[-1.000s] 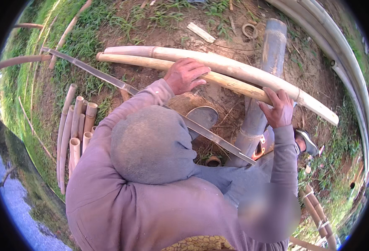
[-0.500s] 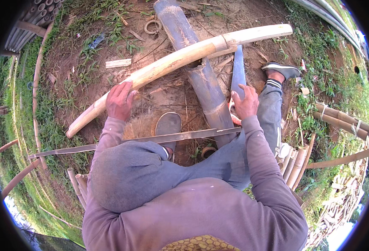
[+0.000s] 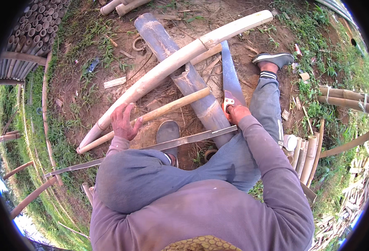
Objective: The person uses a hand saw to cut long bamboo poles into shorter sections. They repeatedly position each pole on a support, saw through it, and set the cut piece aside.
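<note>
My left hand (image 3: 125,122) lies over a slim peeled bamboo stick (image 3: 172,105), fingers spread, the fingertips reaching the thick, curved, pale bamboo pole (image 3: 159,72) beyond. The hand hides part of the stick. My right hand (image 3: 238,113) is wrapped round the orange-and-white handle of a handsaw (image 3: 231,73); its toothed blade points away from me. Pole and stick both cross a big dark bamboo trunk (image 3: 199,90) on the ground, which has a notch broken out of its top. Another pale piece (image 3: 207,54) pokes out from under the pole beside the blade.
A narrow split bamboo strip (image 3: 180,140) runs across before my knees. My shoes (image 3: 168,134) stand either side of the trunk. Stacked bamboo (image 3: 36,29) lies far left, with tied poles (image 3: 345,99) and upright stubs (image 3: 308,157) at right. Wood scraps litter the soil.
My right hand has closed round the saw handle, where before it hovered over it with fingers loose. The slim stick has come into view on the near side of the thick pole.
</note>
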`<move>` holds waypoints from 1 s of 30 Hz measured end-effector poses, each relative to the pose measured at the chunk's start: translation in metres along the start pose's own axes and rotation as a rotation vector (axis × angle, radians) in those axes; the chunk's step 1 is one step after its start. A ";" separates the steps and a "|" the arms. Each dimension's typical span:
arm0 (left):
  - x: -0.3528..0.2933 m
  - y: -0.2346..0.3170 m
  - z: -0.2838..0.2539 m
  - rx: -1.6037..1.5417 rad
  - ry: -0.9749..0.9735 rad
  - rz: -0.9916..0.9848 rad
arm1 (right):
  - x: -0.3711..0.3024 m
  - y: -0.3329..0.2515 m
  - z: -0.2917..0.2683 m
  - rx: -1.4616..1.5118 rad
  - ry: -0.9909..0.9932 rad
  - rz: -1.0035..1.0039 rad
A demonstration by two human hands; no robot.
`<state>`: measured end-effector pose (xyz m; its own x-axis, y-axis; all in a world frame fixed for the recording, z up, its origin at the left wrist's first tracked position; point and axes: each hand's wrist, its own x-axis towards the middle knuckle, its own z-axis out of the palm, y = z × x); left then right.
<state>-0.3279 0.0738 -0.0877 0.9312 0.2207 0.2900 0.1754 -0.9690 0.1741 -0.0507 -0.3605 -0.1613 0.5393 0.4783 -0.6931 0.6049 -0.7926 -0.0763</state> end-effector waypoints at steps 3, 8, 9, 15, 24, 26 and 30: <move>0.046 -0.004 0.011 0.103 -0.122 -0.104 | -0.003 0.001 -0.001 -0.039 -0.008 -0.022; 0.050 -0.055 0.016 -0.039 -0.450 -0.337 | -0.063 -0.006 -0.039 0.087 0.293 0.095; 0.048 -0.057 0.010 -0.029 -0.470 -0.364 | -0.073 0.003 -0.036 0.220 0.453 0.095; -0.003 -0.123 0.002 0.012 -0.607 -0.500 | -0.166 -0.011 -0.030 1.277 0.989 0.057; 0.148 0.006 -0.036 -0.088 -0.585 0.004 | -0.209 -0.077 0.004 1.390 1.214 -0.078; 0.184 0.047 -0.023 -0.130 -0.514 -0.026 | -0.203 -0.080 -0.006 1.261 1.271 -0.157; 0.222 0.091 0.060 -0.175 -0.148 -0.191 | -0.192 -0.092 -0.028 1.267 1.267 -0.266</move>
<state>-0.0861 0.0279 -0.0642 0.9253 0.3662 0.0987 0.3061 -0.8747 0.3757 -0.1934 -0.3692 -0.0011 0.9509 0.1133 0.2880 0.3024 -0.1418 -0.9426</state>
